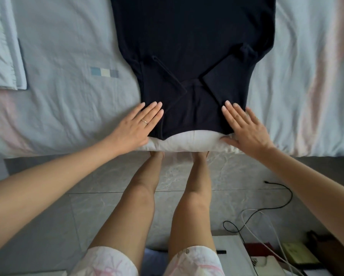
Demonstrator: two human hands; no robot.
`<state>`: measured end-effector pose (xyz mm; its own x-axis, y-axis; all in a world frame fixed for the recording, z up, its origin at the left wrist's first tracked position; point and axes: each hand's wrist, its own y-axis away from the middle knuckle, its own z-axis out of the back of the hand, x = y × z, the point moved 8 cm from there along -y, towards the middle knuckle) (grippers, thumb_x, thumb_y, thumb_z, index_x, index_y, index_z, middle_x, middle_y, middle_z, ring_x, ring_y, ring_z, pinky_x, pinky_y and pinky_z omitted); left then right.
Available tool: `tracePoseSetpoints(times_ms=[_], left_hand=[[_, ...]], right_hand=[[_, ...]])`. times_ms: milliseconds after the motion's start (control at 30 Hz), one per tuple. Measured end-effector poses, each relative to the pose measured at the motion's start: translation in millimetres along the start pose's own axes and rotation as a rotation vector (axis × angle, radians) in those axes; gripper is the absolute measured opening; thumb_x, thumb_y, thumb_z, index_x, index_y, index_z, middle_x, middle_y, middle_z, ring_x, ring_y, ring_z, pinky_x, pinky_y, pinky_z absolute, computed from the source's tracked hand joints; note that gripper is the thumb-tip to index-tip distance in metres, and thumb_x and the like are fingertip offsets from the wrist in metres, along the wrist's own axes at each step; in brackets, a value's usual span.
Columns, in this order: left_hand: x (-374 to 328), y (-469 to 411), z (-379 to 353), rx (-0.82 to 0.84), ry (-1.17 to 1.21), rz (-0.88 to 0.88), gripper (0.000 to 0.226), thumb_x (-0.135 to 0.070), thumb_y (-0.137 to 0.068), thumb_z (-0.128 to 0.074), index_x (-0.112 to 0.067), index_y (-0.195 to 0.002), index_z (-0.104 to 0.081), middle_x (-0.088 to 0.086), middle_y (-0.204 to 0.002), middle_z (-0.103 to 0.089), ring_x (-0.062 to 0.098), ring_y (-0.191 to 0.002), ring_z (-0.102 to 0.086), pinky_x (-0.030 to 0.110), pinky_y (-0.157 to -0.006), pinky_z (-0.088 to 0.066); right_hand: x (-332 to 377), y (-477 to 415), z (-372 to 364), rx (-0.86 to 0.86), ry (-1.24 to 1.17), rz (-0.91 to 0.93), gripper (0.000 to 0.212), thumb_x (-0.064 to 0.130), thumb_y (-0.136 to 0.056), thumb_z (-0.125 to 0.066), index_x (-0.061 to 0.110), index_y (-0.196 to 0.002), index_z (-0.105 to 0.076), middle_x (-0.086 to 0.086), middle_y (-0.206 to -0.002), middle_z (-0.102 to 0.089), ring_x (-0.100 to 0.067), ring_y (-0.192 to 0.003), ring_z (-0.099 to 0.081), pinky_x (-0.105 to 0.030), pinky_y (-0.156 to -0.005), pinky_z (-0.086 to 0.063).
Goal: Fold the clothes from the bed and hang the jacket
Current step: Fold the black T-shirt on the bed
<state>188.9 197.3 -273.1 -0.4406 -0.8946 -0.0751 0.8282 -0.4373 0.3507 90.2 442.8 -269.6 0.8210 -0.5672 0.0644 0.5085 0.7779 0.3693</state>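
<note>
A dark navy top (pixel 193 56) lies flat on the bed (pixel 67 56), its neck end toward me and both sleeves folded inward across its middle. My left hand (pixel 136 124) rests flat with straight fingers on the garment's near left corner. My right hand (pixel 244 126) lies flat on the near right corner, thumb at the mattress edge. No jacket is in view.
A folded pale blue cloth (pixel 6 46) sits at the bed's far left. The white mattress edge (pixel 187 143) bulges just before my legs. Black and white cables (pixel 266 212) trail over the tiled floor at lower right, beside a low white unit (pixel 232 253) holding small items.
</note>
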Motion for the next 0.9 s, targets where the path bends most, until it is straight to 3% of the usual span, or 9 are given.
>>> tracePoseSetpoints(times_ms=[167, 267, 367, 433, 500, 567, 634, 767, 900], left_hand=[[-2.6, -7.1, 12.1, -0.082, 0.007, 0.024, 0.054, -0.004, -0.086, -0.031, 0.004, -0.139, -0.039, 0.022, -0.143, -0.042, 0.034, -0.132, -0.043, 0.042, -0.117, -0.017], [1.6, -11.5, 23.6, -0.067, 0.154, 0.045, 0.055, 0.000, -0.078, -0.031, 0.005, -0.127, -0.054, 0.024, -0.133, -0.054, 0.034, -0.122, -0.054, 0.045, -0.107, -0.039], [12.1, -15.2, 47.2, 0.022, 0.369, 0.119, 0.055, -0.002, -0.076, -0.033, 0.000, -0.123, -0.060, 0.016, -0.130, -0.057, 0.030, -0.117, -0.059, 0.045, -0.103, -0.044], [20.7, -13.9, 52.0, 0.238, 0.517, 0.191, 0.049, -0.005, -0.084, -0.038, -0.013, -0.125, -0.063, 0.004, -0.131, -0.059, 0.025, -0.118, -0.058, 0.040, -0.100, -0.045], [12.4, -5.7, 50.8, 0.508, 0.756, 0.233, 0.034, -0.012, -0.079, -0.045, -0.018, -0.092, -0.076, 0.004, -0.096, -0.073, 0.025, -0.088, -0.065, 0.039, -0.080, -0.050], [-2.9, 5.5, 47.1, 0.670, 1.084, 0.269, 0.014, -0.016, -0.061, -0.045, -0.015, -0.047, -0.048, 0.005, -0.051, -0.046, 0.019, -0.049, -0.040, 0.036, -0.053, -0.033], [-10.0, 16.0, 41.2, 0.730, 1.331, 0.334, 0.017, -0.015, -0.054, -0.046, -0.019, -0.045, -0.033, -0.001, -0.051, -0.030, 0.013, -0.050, -0.026, 0.034, -0.055, -0.019], [24.3, 21.9, 41.0, 0.533, 1.527, 0.526, 0.005, -0.010, -0.081, -0.067, -0.006, -0.083, -0.068, -0.005, -0.074, -0.068, 0.009, -0.070, -0.064, 0.017, -0.066, -0.049], [94.8, 7.1, 51.2, 0.029, 1.577, 0.782, 0.021, -0.002, -0.089, -0.059, -0.022, -0.094, -0.065, -0.015, -0.073, -0.072, -0.003, -0.071, -0.066, 0.010, -0.065, -0.052]], right_hand=[[-12.3, -7.0, 14.8, -0.088, -0.169, -0.018, 0.078, -0.012, -0.077, -0.057, 0.010, -0.148, -0.032, -0.005, -0.154, -0.028, -0.022, -0.138, -0.035, -0.031, -0.118, -0.016], [-11.6, -12.5, 26.2, -0.102, -0.230, 0.064, 0.061, -0.007, -0.078, -0.044, 0.007, -0.138, -0.050, -0.009, -0.144, -0.046, -0.026, -0.129, -0.049, -0.036, -0.114, -0.029], [-6.0, -17.2, 46.5, -0.019, -0.318, 0.082, 0.051, -0.004, -0.078, -0.043, 0.009, -0.123, -0.064, -0.006, -0.132, -0.059, -0.025, -0.120, -0.057, -0.040, -0.107, -0.039], [-6.2, -18.2, 51.5, 0.214, -0.448, -0.023, 0.049, -0.004, -0.081, -0.047, 0.018, -0.119, -0.068, 0.002, -0.126, -0.064, -0.022, -0.117, -0.059, -0.041, -0.101, -0.047], [-2.7, -5.5, 38.9, 0.571, -0.562, -0.116, 0.039, 0.004, -0.082, -0.048, 0.021, -0.108, -0.071, 0.002, -0.110, -0.070, -0.022, -0.106, -0.061, -0.042, -0.091, -0.049], [6.3, 7.8, 34.3, 0.792, -0.707, -0.120, 0.032, 0.008, -0.076, -0.047, 0.012, -0.099, -0.069, -0.008, -0.101, -0.069, -0.028, -0.100, -0.061, -0.046, -0.091, -0.049], [13.5, 16.4, 33.7, 0.900, -0.830, -0.084, 0.043, 0.009, -0.066, -0.043, 0.012, -0.101, -0.069, -0.013, -0.106, -0.066, -0.032, -0.103, -0.060, -0.048, -0.094, -0.049], [-18.5, 9.6, 42.3, 0.859, -0.926, -0.164, 0.026, -0.004, -0.078, -0.056, 0.008, -0.095, -0.071, -0.013, -0.089, -0.067, -0.017, -0.075, -0.058, -0.031, -0.074, -0.049], [-80.7, -40.9, 73.8, 0.421, -1.303, -0.456, 0.024, -0.002, -0.084, -0.066, 0.019, -0.096, -0.069, 0.009, -0.078, -0.070, -0.002, -0.074, -0.065, -0.016, -0.072, -0.054]])
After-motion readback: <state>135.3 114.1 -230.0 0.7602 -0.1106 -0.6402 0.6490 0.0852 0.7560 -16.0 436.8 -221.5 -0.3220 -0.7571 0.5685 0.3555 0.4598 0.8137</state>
